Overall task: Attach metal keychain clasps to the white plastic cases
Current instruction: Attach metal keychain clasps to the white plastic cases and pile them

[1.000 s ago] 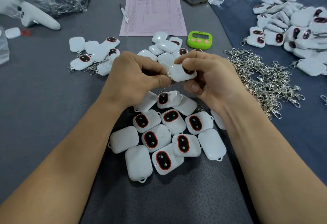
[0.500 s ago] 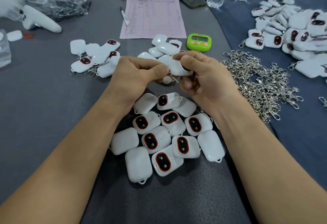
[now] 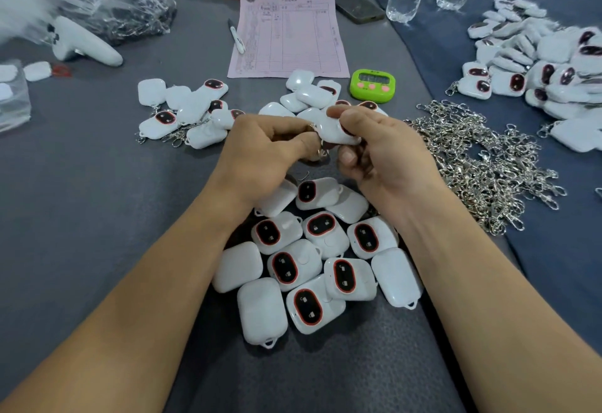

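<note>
Holding much as a second ago, right hand curled round a white case, left hand pinching a metal clasp at its end, fingers hiding the join, case pile below the wrists, clasp heap to the right, green timer behind.

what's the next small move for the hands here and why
Probably finish threading: the right hand grips a white plastic case while the left hand pinches a metal keychain clasp against its near end, so the ring looks not yet seated. The left hand should likely work the ring through the case's loop, which the fingers hide.
</note>
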`<state>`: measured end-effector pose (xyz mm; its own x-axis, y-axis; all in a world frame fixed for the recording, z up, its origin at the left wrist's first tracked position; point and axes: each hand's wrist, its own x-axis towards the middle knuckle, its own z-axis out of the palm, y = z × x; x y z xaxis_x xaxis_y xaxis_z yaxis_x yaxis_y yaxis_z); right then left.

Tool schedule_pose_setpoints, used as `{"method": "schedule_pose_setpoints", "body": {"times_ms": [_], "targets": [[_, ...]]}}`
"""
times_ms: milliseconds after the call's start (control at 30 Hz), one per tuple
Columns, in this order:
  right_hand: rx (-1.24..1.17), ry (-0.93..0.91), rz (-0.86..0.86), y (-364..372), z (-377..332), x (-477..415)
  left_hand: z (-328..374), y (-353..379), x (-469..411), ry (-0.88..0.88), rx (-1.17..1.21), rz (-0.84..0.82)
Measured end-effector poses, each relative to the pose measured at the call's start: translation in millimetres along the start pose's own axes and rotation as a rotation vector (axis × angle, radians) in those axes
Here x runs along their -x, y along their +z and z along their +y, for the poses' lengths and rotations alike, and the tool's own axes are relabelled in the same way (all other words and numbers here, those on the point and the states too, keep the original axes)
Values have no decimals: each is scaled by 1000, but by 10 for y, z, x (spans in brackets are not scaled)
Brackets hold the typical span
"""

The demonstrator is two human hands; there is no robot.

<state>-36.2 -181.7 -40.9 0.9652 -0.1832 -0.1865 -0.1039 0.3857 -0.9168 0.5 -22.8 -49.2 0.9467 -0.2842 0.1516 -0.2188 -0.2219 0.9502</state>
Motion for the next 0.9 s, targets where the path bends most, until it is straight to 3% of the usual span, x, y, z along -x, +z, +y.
{"method": "schedule_pose_setpoints", "body": {"times_ms": [200,300,533,600,667,800,900], "targets": [[15,-44,-43,4,-2,16,17,-28,-23,-178,182,-53],[49,-94,-58,22,9,19,35,-74,-32,-124,135,-6],[436,-381,35,46,89,8,-10,-23,46,360,-812,81],[423,-376,22,53,91,14,3,-22,43,413,-934,119],[282,-275,8,40,67,7,14,-27,59,349,-775,147],[64,-83,-12,33,22,-7,98,-30,41,-45,-19,39],[60,-68,14,20,4,-3,126,-28,36,-154,133,-51]]}}
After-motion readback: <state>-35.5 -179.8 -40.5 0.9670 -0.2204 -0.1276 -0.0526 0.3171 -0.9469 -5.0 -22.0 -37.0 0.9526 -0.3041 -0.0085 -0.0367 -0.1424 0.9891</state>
